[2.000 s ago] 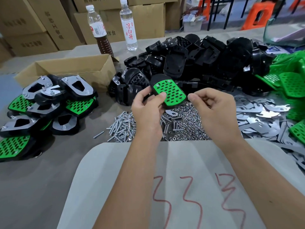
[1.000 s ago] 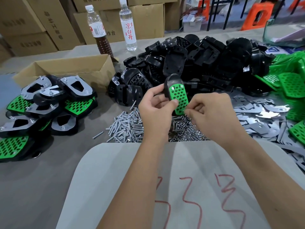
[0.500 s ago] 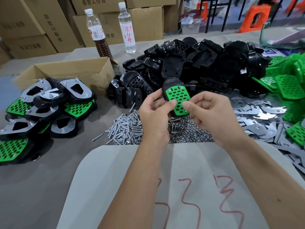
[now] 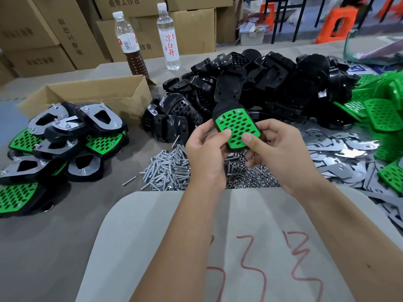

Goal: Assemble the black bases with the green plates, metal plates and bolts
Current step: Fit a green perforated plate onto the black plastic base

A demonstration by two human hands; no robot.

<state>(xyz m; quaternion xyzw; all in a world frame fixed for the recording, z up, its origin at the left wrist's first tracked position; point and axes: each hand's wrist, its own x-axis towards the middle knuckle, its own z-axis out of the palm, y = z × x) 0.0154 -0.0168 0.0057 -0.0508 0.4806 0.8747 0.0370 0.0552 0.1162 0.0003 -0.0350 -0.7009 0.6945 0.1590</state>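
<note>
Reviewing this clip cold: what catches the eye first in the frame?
Dead centre, the left hand and right hand hold a black base with a green perforated plate above a heap of bolts. Behind it sprawls a big pile of black bases, and at the far left sits a stack of finished assemblies in front of an open cardboard box.

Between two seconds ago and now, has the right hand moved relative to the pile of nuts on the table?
Yes. The right hand has closed in leftward over the pile of nuts and now pinches the green plate held by the left hand.
</note>
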